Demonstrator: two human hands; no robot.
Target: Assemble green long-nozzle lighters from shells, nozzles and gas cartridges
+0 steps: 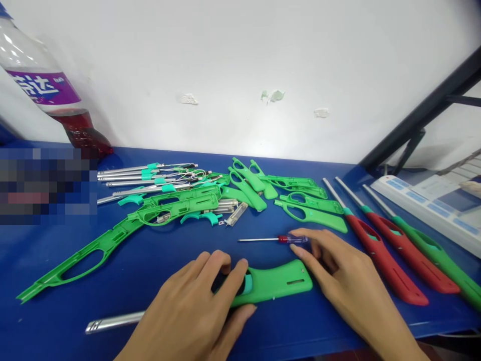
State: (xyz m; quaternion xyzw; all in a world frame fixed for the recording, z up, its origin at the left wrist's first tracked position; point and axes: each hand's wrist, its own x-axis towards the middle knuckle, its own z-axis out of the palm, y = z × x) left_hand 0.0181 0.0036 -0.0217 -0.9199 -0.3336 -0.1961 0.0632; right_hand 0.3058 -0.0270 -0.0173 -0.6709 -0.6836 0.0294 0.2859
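My left hand [199, 296] is closed over the middle of a green long-neck lighter [278, 283]. The lighter lies on the blue table, its metal tube [112, 322] pointing left. Part of its turquoise trigger [247, 284] shows beside my fingers; the rest of the grip opening is hidden. Beyond the handle's end, my right hand [334, 265] has its thumb and index finger around the purple and red handle of a small screwdriver [292, 239]. The screwdriver lies level, with its shaft to the left.
Green lighter shell halves [180, 205], metal tubes with wires [139, 175], turquoise triggers [203, 217] and clear fuel tanks [236, 214] lie behind. Assembled red lighters [387, 258] and a green one [432, 250] lie right. A soda bottle [67, 95] stands left; a power strip [424, 208] lies right.
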